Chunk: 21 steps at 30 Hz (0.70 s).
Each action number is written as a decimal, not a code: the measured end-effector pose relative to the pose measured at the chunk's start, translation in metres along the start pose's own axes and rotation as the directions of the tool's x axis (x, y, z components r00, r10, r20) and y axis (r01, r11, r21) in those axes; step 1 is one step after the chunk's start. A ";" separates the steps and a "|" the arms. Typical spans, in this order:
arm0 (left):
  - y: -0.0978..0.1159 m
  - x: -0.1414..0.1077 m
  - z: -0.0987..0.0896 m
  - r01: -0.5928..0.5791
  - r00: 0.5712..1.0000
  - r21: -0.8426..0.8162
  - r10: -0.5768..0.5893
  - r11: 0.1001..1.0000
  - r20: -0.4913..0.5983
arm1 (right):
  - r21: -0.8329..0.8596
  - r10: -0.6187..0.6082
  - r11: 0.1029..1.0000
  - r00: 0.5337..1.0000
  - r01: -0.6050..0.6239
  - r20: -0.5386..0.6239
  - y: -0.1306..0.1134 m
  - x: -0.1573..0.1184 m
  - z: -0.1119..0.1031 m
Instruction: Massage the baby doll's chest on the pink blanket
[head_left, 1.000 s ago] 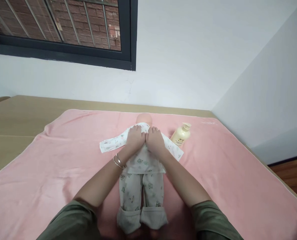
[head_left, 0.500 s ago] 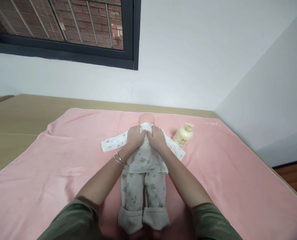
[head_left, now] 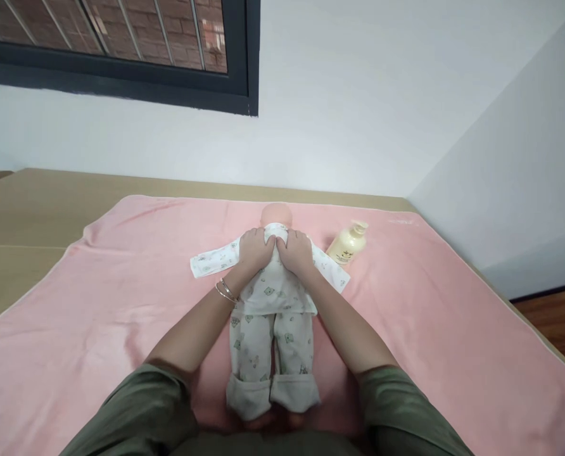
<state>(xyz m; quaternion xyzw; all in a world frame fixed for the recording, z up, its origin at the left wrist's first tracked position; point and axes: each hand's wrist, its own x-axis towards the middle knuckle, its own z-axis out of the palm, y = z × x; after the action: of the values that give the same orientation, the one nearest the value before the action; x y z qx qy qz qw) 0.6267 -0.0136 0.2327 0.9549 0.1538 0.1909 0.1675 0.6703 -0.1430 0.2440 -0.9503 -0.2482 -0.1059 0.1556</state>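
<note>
We cannot read the small lettering (head_left: 343, 256) on the pale-yellow plastic pump bottle (head_left: 349, 244) right of the pink-headed doll in white printed clothes (head_left: 275, 288). The left hand (head_left: 256, 249) and right hand (head_left: 296, 252) partly hide the doll's shoulders; beyond it, the dark-framed window (head_left: 121, 66) is cut off.

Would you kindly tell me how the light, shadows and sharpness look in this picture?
Head view: soft light on the white wall; head view: shadow darkening the pink blanket beside the patterned trousers; head view: lettering on the bottle too small to read.

Soft, diffuse light brightens the wall (head_left: 334, 107), dimming toward the bottom, with edges stretched
</note>
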 end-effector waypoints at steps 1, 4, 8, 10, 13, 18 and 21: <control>0.000 -0.001 0.001 0.008 1.000 0.016 -0.008 1.000 -0.008 | -0.004 0.013 1.000 1.000 -0.013 0.001 0.000 0.000 0.001; 0.000 -0.003 0.004 0.025 0.999 0.036 -0.024 0.999 -0.023 | 0.006 0.033 0.999 0.999 -0.033 0.007 0.000 0.001 0.006; 0.000 -0.003 0.006 0.033 0.999 0.027 -0.033 0.999 -0.006 | 0.021 0.032 0.999 0.999 -0.032 -0.006 0.001 0.002 0.011; 0.000 -0.002 0.006 0.039 0.999 0.019 -0.039 0.999 0.001 | 0.027 0.029 0.999 1.000 -0.029 -0.010 0.001 0.001 0.012; -0.002 -0.001 0.004 0.045 0.999 0.001 -0.045 0.999 -0.006 | 0.030 0.028 0.999 0.999 -0.027 -0.020 0.000 0.000 0.011; 0.002 -0.009 0.000 -0.038 0.999 -0.009 0.038 0.999 -0.018 | 0.047 -0.034 0.998 0.999 0.033 0.021 0.006 0.007 0.002; 0.009 -0.014 -0.002 -0.157 0.987 -0.009 0.157 0.988 -0.036 | 0.055 -0.082 0.996 0.992 0.077 0.095 0.006 0.006 -0.004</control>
<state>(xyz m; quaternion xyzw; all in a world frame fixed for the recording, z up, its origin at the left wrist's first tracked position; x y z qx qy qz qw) 0.6155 -0.0262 0.2329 0.9595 0.0800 0.2212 0.1550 0.6780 -0.1467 0.2483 -0.9394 -0.2957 -0.0596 0.1631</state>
